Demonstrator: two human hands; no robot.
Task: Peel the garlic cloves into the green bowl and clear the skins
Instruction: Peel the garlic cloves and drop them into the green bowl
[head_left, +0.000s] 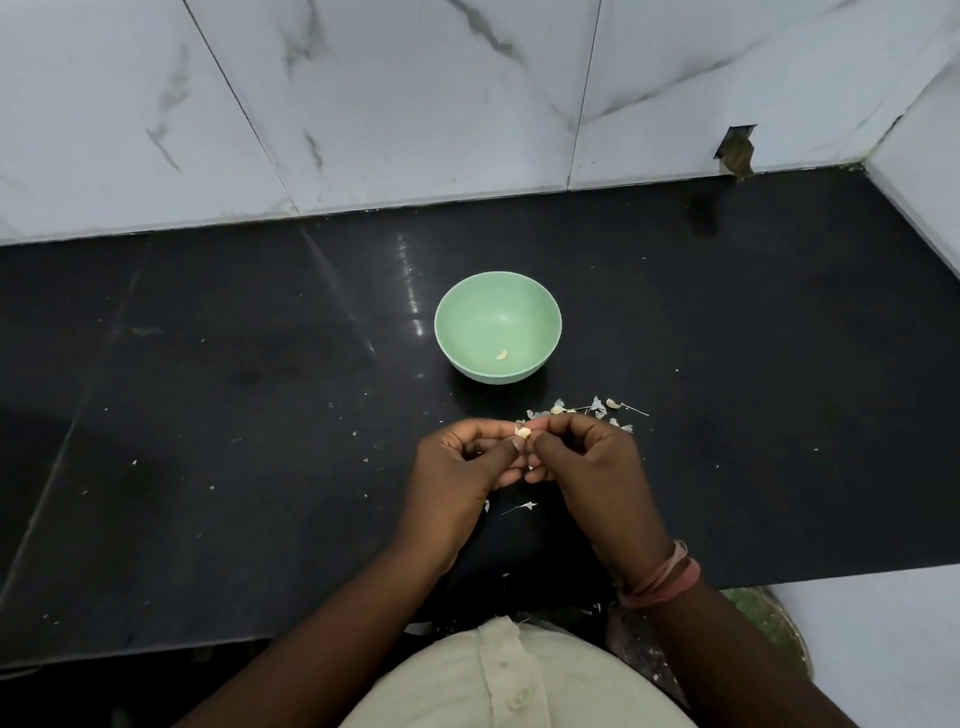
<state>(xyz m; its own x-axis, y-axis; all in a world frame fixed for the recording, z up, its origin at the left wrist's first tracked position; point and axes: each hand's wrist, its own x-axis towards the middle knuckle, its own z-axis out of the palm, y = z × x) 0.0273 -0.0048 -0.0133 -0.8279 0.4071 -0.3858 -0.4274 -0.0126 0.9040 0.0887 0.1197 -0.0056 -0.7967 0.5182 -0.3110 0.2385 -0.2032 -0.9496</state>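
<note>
A pale green bowl (467, 312) stands on the black counter (234, 415), with one peeled garlic clove (501, 355) lying on its bottom. Just in front of it, my left hand (462, 467) and my right hand (587, 462) meet fingertip to fingertip, both pinching a small garlic clove (523, 432) with a bit of white skin on it. Loose skins and unpeeled cloves (597, 408) lie in a small heap between my hands and the bowl, to the right. A thin skin strip (522, 506) lies under my hands.
White marble wall tiles (363, 104) rise behind the counter, and a white side wall (924, 171) closes it at the right. Tiny skin flecks dot the counter. The counter's front edge runs close to my cream shirt (498, 680).
</note>
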